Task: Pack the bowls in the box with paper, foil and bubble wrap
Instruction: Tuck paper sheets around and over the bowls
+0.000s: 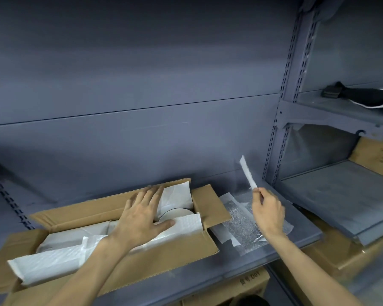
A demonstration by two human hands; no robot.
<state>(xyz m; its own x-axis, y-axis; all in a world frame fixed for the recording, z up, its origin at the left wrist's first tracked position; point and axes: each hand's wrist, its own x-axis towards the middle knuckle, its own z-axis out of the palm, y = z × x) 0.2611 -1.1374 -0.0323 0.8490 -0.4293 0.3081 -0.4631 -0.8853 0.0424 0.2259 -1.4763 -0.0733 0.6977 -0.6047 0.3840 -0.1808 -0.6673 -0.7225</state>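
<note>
An open cardboard box lies on the grey shelf, lined with white paper. The rim of a grey bowl shows in its right end, and another pale bowl lies half covered at the left. My left hand rests flat on the paper inside the box, fingers spread. Right of the box, my right hand pinches a narrow white strip and holds it up. Below that hand, foil and bubble wrap sheets lie on the shelf.
The grey shelf ends at a front edge close to me. A slotted upright separates a right bay with a lower shelf, cardboard boxes and a black item higher up. More boxes sit below.
</note>
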